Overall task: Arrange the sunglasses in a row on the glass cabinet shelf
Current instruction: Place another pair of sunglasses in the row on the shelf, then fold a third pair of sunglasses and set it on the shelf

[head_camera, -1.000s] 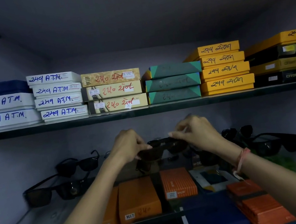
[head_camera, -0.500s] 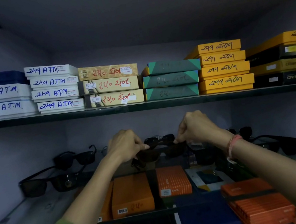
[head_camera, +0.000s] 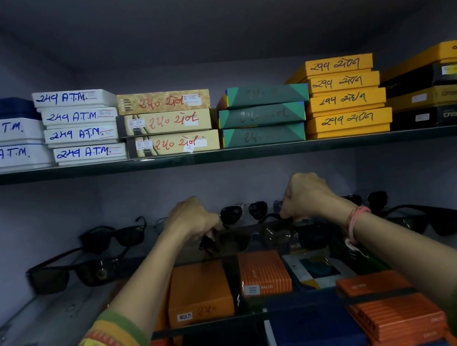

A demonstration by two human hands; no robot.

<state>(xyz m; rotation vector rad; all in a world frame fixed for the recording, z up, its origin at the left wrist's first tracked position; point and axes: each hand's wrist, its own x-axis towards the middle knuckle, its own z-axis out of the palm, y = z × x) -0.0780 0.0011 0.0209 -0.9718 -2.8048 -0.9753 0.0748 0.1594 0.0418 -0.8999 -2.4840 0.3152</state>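
Note:
My left hand [head_camera: 191,219] and my right hand [head_camera: 307,196] grip the two ends of a dark pair of sunglasses [head_camera: 249,236], held low over the middle of the glass shelf [head_camera: 50,323]. Just behind it stands an aviator pair [head_camera: 244,212] with dark lenses. On the left lie two black pairs, one near the front [head_camera: 75,271] and one further back [head_camera: 114,235]. At the right sit another black pair [head_camera: 426,219] and a small round-lens pair [head_camera: 366,199]. Whether the held pair touches the glass I cannot tell.
The upper shelf [head_camera: 218,156] carries stacks of white, beige, green, yellow and black boxes close above my hands. Under the glass shelf lie orange boxes [head_camera: 198,291], a striped orange box [head_camera: 264,272] and dark blue boxes. Cabinet walls close in left and right.
Both hands have lowered the held sunglasses towards the glass shelf and pushed slightly deeper. The aviator pair behind them has come into view.

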